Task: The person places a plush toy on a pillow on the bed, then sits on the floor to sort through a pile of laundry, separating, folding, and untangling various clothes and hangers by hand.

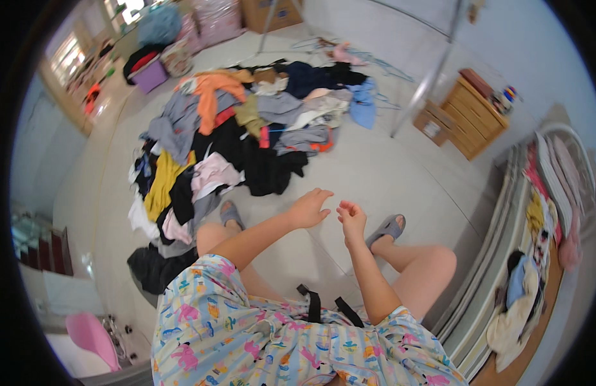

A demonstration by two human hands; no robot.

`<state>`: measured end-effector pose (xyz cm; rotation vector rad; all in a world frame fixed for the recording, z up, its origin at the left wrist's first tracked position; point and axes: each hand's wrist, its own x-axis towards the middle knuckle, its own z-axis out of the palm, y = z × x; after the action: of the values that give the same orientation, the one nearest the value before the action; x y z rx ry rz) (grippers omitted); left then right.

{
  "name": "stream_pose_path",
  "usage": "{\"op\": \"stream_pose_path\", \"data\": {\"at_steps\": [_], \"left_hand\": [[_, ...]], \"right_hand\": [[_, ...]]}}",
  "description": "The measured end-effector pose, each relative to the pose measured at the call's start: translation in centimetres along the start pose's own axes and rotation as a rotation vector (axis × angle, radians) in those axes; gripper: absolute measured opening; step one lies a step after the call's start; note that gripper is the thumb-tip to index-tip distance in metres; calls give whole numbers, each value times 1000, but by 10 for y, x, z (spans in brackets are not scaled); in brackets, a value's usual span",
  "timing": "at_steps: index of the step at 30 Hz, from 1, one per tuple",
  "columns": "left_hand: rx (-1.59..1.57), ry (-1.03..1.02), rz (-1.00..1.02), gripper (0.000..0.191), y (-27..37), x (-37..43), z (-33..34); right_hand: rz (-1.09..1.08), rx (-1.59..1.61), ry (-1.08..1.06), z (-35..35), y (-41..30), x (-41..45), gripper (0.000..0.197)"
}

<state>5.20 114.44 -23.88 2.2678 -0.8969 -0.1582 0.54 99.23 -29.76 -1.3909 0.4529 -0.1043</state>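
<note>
Both of my bare hands hang in front of me above the tiled floor, close together but apart. My left hand [309,208] has its fingers spread and holds nothing. Just to its right, my right hand [352,219] is raised with loosely curled fingers, also with nothing visible in it. Beyond them a large heap of clothes lies on the floor: a black garment [266,169] nearest my left hand, a pale pink garment [215,174], a yellow garment [162,186], an orange garment [209,96], grey garments [172,120] and a light blue garment [363,103].
A metal rack leg [426,89] stands beyond my right hand, near a cardboard box [432,126] and a wooden drawer cabinet [476,113]. Folded and loose clothes lie along a bed frame [491,231] at right. A purple bin [149,76] and a pink chair [91,337] are at left.
</note>
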Motion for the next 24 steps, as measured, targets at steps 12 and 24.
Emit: {"op": "stream_pose_path", "data": {"at_steps": [12,24], "left_hand": [[284,-148,-708,36,-128,-7,-74],[240,-95,-857,40,-184,-21,-144]], "right_hand": [[300,-253,-145,127,160,65,18],[331,-274,18,251,229,187,69]]}}
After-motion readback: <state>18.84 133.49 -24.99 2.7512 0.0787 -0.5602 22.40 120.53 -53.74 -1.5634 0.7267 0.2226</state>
